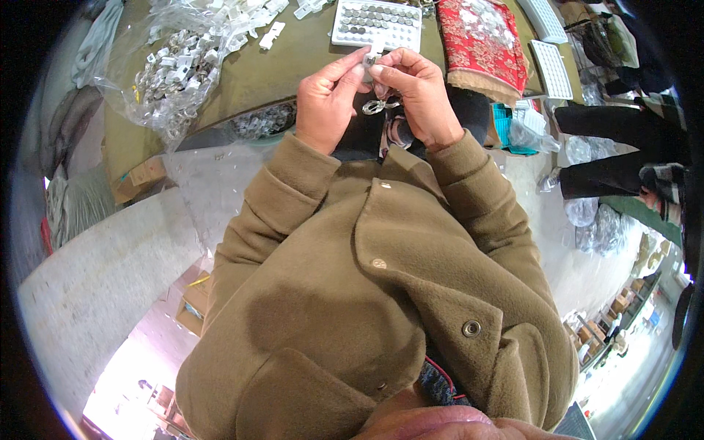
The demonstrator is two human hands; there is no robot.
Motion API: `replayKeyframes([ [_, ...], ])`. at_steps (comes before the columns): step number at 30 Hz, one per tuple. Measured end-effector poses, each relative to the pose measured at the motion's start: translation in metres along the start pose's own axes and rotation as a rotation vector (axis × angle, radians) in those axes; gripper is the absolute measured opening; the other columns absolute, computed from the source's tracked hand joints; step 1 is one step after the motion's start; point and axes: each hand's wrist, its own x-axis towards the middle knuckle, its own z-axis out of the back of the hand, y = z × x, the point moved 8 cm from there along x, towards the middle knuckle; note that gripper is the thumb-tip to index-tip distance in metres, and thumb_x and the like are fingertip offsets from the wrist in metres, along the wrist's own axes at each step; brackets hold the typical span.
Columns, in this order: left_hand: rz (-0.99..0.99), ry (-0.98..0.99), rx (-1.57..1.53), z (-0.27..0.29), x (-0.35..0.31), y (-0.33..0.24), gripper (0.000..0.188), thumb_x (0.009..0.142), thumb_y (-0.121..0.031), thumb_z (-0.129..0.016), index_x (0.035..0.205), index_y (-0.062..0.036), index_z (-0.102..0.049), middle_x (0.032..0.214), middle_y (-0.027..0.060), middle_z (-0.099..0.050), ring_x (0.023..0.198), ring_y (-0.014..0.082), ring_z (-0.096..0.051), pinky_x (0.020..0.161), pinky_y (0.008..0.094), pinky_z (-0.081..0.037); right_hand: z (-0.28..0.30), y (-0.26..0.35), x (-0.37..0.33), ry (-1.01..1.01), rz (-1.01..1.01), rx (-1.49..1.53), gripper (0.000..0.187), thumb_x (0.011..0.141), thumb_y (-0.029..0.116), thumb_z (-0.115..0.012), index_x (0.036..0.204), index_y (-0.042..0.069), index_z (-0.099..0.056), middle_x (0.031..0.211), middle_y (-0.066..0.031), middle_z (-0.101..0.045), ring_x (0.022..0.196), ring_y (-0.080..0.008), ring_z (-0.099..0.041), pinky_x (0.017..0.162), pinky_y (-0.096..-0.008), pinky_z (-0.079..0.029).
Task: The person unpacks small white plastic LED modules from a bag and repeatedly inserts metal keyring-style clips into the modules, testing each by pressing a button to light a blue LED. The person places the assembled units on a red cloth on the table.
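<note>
- Head view, materials: a small whitish piece [372,59] with a shiny metal clasp [375,107] hanging below it; a shallow white tray [343,39] of round silvery discs [358,30]; a crinkled clear bag [117,77]; red patterned cloth [462,55].
- Fingers: left hand [327,99] and right hand [422,94] pinch narrowly.
- The piece sits between both hands' fingertips, just by the tray's near edge.

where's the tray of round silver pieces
Head view, top centre: the white tray lies on the table just beyond the right hand, left of the red cloth.
</note>
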Motion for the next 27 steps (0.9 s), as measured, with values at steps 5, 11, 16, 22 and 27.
replayKeyframes([
  [5,0.275,-0.023,-0.119,0.004,-0.004,0.015,0.029,0.090,-0.020,-0.066,0.113,-0.0021,-0.066,0.091,0.0003,-0.069,0.074,0.0037,-0.061,0.050,0.0153,-0.039,0.000,-0.001,-0.003,0.009,-0.017,-0.145,0.008,0.088,0.003,-0.063,0.096,0.002,-0.062,0.082,-0.0010,-0.064,0.070,-0.0064,-0.056,0.064,-0.0192,-0.044],
  [11,0.347,-0.077,-0.214,0.012,-0.004,0.022,0.025,0.090,-0.018,-0.066,0.107,-0.0013,-0.065,0.091,0.0016,-0.069,0.075,0.0058,-0.063,0.047,0.0156,-0.038,-0.007,0.004,-0.009,0.044,0.021,-0.143,0.019,0.087,0.003,-0.062,0.106,0.002,-0.061,0.085,-0.0022,-0.064,0.076,-0.0068,-0.056,0.068,-0.0209,-0.045],
  [16,0.365,-0.053,-0.370,0.010,-0.004,0.022,0.019,0.092,-0.015,-0.060,0.104,0.0004,-0.065,0.092,0.0058,-0.069,0.067,0.0036,-0.058,0.046,0.0147,-0.038,-0.003,0.014,-0.008,0.010,0.200,-0.271,0.023,0.088,0.002,-0.060,0.110,0.004,-0.058,0.090,0.0004,-0.058,0.082,-0.0063,-0.054,0.072,-0.0221,-0.046],
  [22,0.559,0.028,-0.746,0.004,-0.005,0.030,0.016,0.096,-0.013,-0.053,0.103,-0.0009,-0.061,0.106,0.0129,-0.067,0.064,0.0001,-0.054,0.044,0.0123,-0.037,0.003,0.005,-0.007,-0.005,0.216,-0.293,0.011,0.088,0.000,-0.057,0.096,0.005,-0.052,0.085,0.0015,-0.055,0.076,-0.0061,-0.056,0.068,-0.0205,-0.047],
  [27,0.825,0.035,-1.119,-0.004,-0.011,0.043,0.025,0.098,-0.015,-0.053,0.119,-0.0010,-0.055,0.122,0.0119,-0.061,0.075,0.0014,-0.063,0.044,0.0112,-0.043,0.002,0.011,-0.007,-0.036,0.323,-0.432,0.012,0.087,0.003,-0.060,0.096,0.005,-0.053,0.082,0.0012,-0.055,0.072,-0.0062,-0.054,0.065,-0.0209,-0.046],
])
